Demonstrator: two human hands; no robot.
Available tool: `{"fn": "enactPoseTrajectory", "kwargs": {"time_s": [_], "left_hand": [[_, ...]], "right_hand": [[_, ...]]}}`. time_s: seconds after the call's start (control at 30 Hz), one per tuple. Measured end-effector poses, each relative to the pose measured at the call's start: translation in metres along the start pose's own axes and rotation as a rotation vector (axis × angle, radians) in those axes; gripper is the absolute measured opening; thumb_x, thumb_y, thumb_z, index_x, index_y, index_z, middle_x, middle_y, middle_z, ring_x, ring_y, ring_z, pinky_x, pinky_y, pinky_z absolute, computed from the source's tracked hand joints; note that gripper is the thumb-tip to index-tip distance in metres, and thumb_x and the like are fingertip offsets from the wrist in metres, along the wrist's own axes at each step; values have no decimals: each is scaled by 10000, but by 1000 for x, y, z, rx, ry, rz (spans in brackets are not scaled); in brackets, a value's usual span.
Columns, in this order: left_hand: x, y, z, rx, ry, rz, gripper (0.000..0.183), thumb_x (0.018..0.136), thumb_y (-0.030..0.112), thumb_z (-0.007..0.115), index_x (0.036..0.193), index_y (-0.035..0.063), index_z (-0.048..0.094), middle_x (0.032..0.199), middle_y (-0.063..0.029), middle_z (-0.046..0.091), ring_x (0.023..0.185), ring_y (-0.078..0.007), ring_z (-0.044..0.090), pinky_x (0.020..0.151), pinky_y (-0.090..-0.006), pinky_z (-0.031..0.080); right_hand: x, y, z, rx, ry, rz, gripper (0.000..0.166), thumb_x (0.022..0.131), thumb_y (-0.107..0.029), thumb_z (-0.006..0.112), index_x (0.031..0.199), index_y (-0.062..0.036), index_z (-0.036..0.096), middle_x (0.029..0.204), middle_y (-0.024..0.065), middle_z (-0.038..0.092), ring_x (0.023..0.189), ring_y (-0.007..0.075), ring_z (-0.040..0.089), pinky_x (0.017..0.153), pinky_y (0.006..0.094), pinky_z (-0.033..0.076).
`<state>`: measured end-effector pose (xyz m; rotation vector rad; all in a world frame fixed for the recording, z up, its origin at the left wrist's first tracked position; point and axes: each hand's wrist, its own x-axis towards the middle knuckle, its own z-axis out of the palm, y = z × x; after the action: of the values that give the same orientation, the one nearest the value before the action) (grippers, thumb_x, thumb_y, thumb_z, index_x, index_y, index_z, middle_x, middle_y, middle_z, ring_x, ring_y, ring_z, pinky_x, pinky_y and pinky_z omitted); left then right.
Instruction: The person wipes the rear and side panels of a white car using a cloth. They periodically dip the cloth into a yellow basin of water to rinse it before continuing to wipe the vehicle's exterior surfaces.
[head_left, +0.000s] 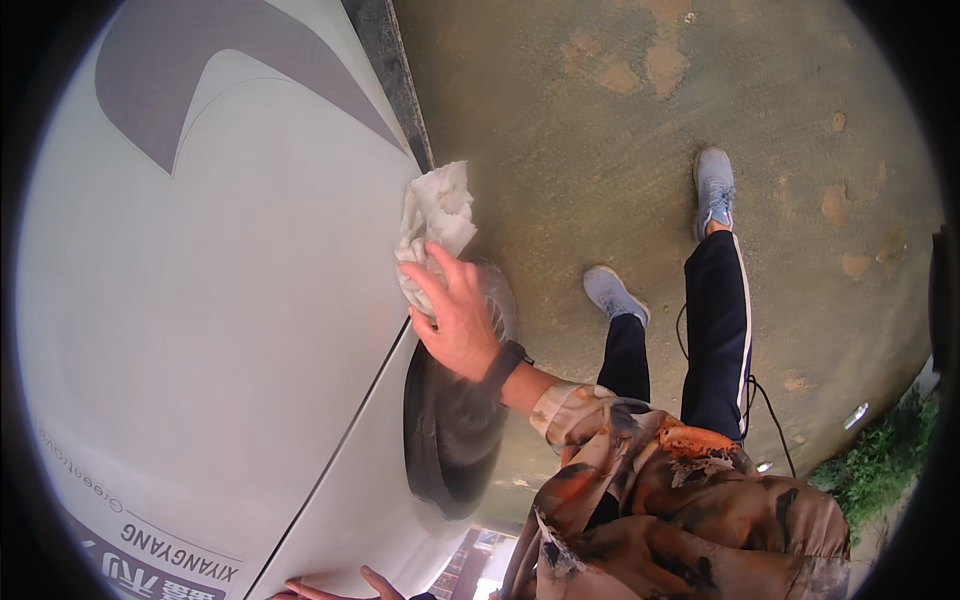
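A white vehicle body panel (225, 262) fills the left side, with grey graphics and printed lettering. My right hand (457, 319), with a dark band at the wrist, grips a crumpled, ragged white wipe (439, 210), paper or cloth. Both are at the panel's lower edge, beside a wheel (457, 442) in its arch. Part of the wipe is hidden under the fingers. At the bottom edge of the picture, my left hand (337, 592) is partly cut off. Its thumb stands apart from the fingers, which lie against the panel near a dark seam (337, 442).
Brown, patchy ground (570, 165) lies right of the vehicle, with my feet in grey-blue shoes (712, 184) on it. A dark sill strip (394, 67) runs along the vehicle's lower edge. Thin black cable (776, 424) hangs by my leg. Green plants (877, 457) grow at the right.
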<state>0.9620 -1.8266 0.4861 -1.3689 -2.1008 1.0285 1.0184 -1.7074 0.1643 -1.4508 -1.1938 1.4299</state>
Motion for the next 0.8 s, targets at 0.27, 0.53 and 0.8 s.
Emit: {"fn": "enactPoseTrajectory", "kwargs": {"time_s": [0.27,0.53,0.8], "left_hand": [[1,4,7,95,-1,10,1003,735,687,445,1410,29,103,1425,-306,-37,1304,-497,-35,976,-667,40],[13,22,-16,-252,215,111,683,815,354,535,1366,49,271,1406,-226,216,1293,-414,168,998,-571,171],[-19,39,-9,-829,-138,141,449,782,-39,492,1224,-74,424,1217,-237,483,1124,-373,467,975,-440,327]], "right_hand": [[33,99,47,59,-184,393,580,768,14,508,1316,-148,403,1373,292,239,1176,450,321,1005,404,307],[39,92,-21,41,-79,382,627,720,-78,613,1283,-126,342,1044,203,570,979,380,527,844,408,434],[-41,-87,-43,286,-212,-106,563,707,-108,689,1226,-90,472,1274,156,384,973,299,470,858,379,418]]}}
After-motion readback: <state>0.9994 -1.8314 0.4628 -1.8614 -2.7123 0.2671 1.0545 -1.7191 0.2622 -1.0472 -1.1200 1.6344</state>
